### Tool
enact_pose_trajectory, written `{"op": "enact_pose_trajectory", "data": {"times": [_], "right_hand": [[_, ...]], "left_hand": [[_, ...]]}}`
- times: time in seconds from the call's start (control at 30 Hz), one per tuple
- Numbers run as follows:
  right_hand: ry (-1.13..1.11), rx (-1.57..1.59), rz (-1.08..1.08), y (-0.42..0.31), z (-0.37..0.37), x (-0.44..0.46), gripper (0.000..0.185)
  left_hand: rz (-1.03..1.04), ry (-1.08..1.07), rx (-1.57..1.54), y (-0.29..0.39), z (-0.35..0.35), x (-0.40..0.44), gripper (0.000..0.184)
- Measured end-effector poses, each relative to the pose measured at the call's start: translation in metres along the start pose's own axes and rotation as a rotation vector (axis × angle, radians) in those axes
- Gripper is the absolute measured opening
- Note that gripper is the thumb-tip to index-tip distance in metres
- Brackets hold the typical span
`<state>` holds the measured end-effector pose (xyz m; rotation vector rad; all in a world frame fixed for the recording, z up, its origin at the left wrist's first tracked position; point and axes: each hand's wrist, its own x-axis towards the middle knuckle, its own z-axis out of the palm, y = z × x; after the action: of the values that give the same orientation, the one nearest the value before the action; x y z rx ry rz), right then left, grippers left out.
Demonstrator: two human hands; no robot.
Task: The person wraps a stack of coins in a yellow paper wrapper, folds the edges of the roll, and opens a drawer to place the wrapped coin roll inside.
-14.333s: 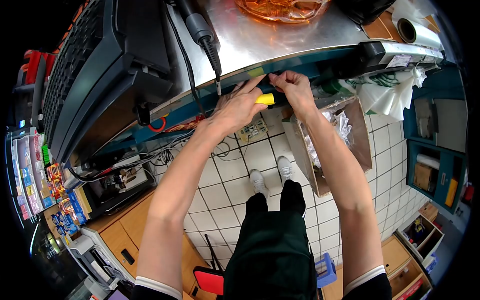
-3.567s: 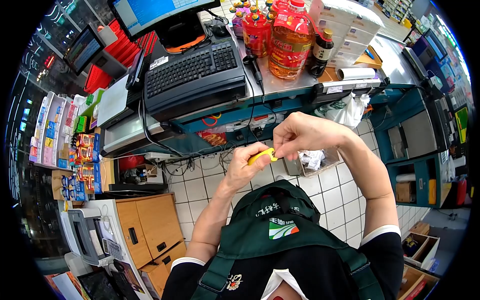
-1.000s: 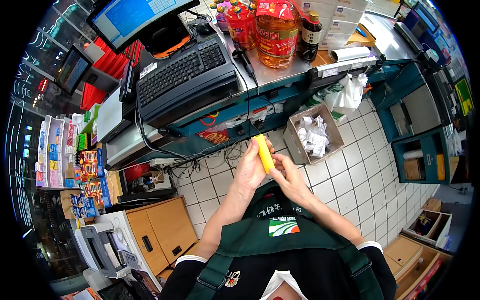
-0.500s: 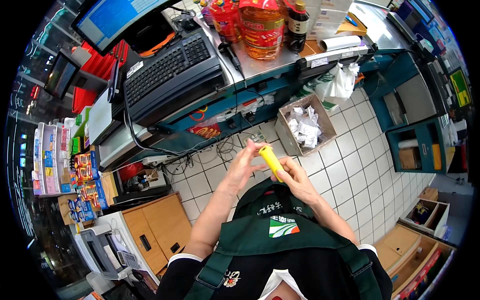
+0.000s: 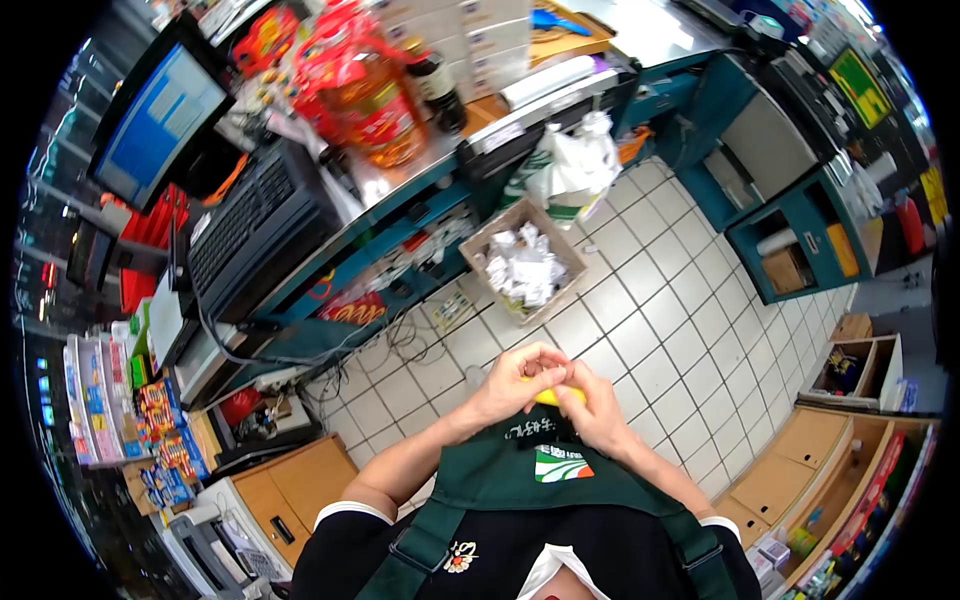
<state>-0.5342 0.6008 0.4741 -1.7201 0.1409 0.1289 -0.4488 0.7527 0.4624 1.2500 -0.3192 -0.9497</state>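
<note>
A yellow tube-shaped roll (image 5: pixel 547 397) is held low in front of my apron, mostly covered by my fingers. My right hand (image 5: pixel 594 410) is closed around it from the right side. At its other end, my left hand (image 5: pixel 512 385) has its fingers curled and pressed together against the roll and the right fingertips. The two hands touch each other. Whether a loose piece of the roll lies between the fingertips is hidden. The green apron (image 5: pixel 490 460) is directly below the hands.
A bin (image 5: pixel 480 262) full of crumpled paper stands on the tiled floor ahead. Cables (image 5: pixel 395 350) lie left of it. The counter carries a keyboard (image 5: pixel 245 215), a monitor (image 5: pixel 165 110) and a large oil bottle (image 5: pixel 375 115). White plastic bags (image 5: pixel 575 165) hang from the counter edge.
My left hand has gone from spread fingers beside the roll to closed against it. Both hands have come lower, closer to my body, and the view has turned toward the right.
</note>
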Motion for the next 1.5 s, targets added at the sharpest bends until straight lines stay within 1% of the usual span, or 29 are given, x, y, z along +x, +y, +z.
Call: {"op": "enact_pose_trajectory", "data": {"times": [0.03,0.07,0.1,0.17,0.2,0.23,0.27,0.3,0.37,0.47,0.57,0.6,0.63,0.7,0.73,0.77,0.83,0.87,0.93,1.03,1.07,1.1,1.17,1.23,1.3,1.37,1.4,1.43,1.5], "right_hand": [[0.075,-0.191,-0.151,-0.013,-0.016,-0.007,0.018],[0.157,-0.283,-0.229,-0.013,-0.032,-0.014,0.028],[0.228,-0.404,-0.376,-0.017,-0.052,-0.018,0.03],[0.316,-0.32,-0.322,-0.021,-0.084,-0.035,0.035],[0.337,-0.316,-0.317,-0.028,-0.098,-0.039,0.035],[0.413,-0.197,-0.424,-0.037,-0.113,-0.042,0.04],[0.485,-0.079,-0.527,-0.039,-0.125,-0.045,0.045],[0.359,-0.288,-0.585,-0.035,-0.134,-0.051,0.057],[0.39,-0.33,-0.631,-0.039,-0.153,-0.058,0.063],[0.454,-0.271,-0.619,-0.029,-0.173,-0.061,0.065],[0.432,-0.31,-0.631,-0.022,-0.19,-0.057,0.067],[0.442,-0.31,-0.63,-0.021,-0.197,-0.052,0.067],[0.446,-0.308,-0.614,-0.02,-0.205,-0.045,0.066],[0.458,-0.317,-0.591,-0.02,-0.225,-0.028,0.066],[0.424,-0.122,-0.425,-0.019,-0.236,-0.017,0.064],[0.387,0.069,-0.261,-0.019,-0.248,-0.007,0.062],[0.359,0.112,-0.304,-0.019,-0.27,0.016,0.058],[0.348,0.222,-0.271,-0.016,-0.28,0.026,0.058],[0.306,0.393,-0.207,-0.005,-0.301,0.049,0.06],[0.327,0.552,-0.067,-0.006,-0.336,0.092,0.065],[0.328,0.541,-0.064,-0.006,-0.351,0.106,0.065],[0.341,0.538,-0.057,-0.003,-0.366,0.121,0.066],[0.349,0.525,-0.06,0.003,-0.393,0.15,0.068],[0.384,0.417,-0.019,0.012,-0.413,0.169,0.064],[0.45,0.381,-0.039,0.017,-0.416,0.188,0.06],[0.582,0.303,-0.099,0.016,-0.421,0.201,0.059],[0.528,0.378,-0.079,0.018,-0.43,0.203,0.06],[0.544,0.386,-0.088,0.019,-0.443,0.205,0.06],[0.492,0.522,-0.021,0.022,-0.476,0.211,0.062]], "left_hand": [[-0.047,-0.026,-0.071,0.003,0.018,0.01,0.021],[-0.082,-0.031,-0.117,0.007,0.037,0.02,0.021],[-0.118,-0.035,-0.16,0.011,0.055,0.029,0.02],[-0.124,-0.091,-0.144,0.022,0.087,0.047,0.022],[-0.045,-0.113,-0.115,0.028,0.103,0.054,0.024],[0.033,-0.133,-0.094,0.032,0.118,0.06,0.025],[0.05,-0.137,-0.095,0.029,0.133,0.065,0.027],[0.16,-0.164,0.042,0.026,0.146,0.07,0.026],[0.431,-0.215,0.305,0.032,0.162,0.082,0.025],[0.523,-0.296,0.4,0.045,0.183,0.103,0.021],[0.584,-0.305,0.408,0.036,0.189,0.127,0.021],[0.514,-0.296,0.412,0.035,0.188,0.135,0.02],[0.41,-0.304,0.328,0.035,0.19,0.145,0.02],[0.418,-0.349,0.237,0.04,0.188,0.174,0.024],[0.048,-0.418,0.132,0.062,0.184,0.184,0.031],[0.09,-0.456,0.052,0.061,0.183,0.199,0.034],[0.101,-0.488,0.055,0.072,0.183,0.228,0.034],[0.101,-0.5,0.051,0.074,0.181,0.244,0.034],[0.02,-0.558,0.09,0.074,0.177,0.275,0.038],[-0.062,-0.442,-0.095,0.07,0.169,0.328,0.029],[-0.041,-0.38,-0.121,0.075,0.168,0.344,0.025],[-0.033,-0.379,-0.13,0.08,0.167,0.359,0.025],[-0.024,-0.228,-0.234,0.091,0.161,0.393,0.022],[0.009,-0.23,-0.237,0.098,0.159,0.427,0.019],[0.045,-0.268,-0.188,0.102,0.166,0.457,0.017],[0.035,-0.336,-0.161,0.106,0.169,0.483,0.016],[0.022,-0.352,-0.13,0.109,0.169,0.494,0.016],[0.003,-0.366,-0.097,0.113,0.169,0.503,0.016],[-0.04,-0.37,-0.099,0.121,0.17,0.526,0.016]]}}
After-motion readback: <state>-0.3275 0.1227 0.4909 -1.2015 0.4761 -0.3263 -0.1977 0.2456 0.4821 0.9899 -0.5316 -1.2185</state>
